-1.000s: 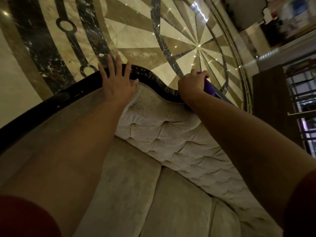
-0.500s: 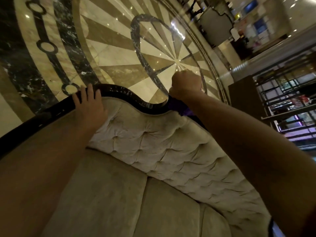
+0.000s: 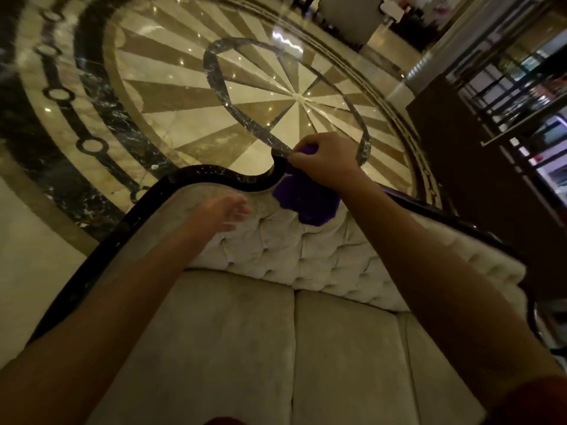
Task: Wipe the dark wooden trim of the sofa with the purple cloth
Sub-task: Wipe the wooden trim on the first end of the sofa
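Note:
The sofa's dark wooden trim (image 3: 214, 176) curves along the top of the tufted beige backrest (image 3: 306, 256). My right hand (image 3: 325, 161) grips the purple cloth (image 3: 306, 200) and presses it on the trim at the raised centre of the curve. Part of the cloth hangs down over the backrest below my wrist. My left hand (image 3: 224, 211) is blurred, off the trim, hovering in front of the backrest with its fingers apart and nothing in it.
Beige seat cushions (image 3: 276, 348) fill the foreground. Behind the sofa lies a polished marble floor (image 3: 214, 96) with a star pattern. A dark wooden cabinet (image 3: 460, 154) and metal railings (image 3: 515, 96) stand at the right.
My left hand has let go of the trim and dropped toward the backrest. My right hand stays on the centre curve, with more of the cloth now hanging into view.

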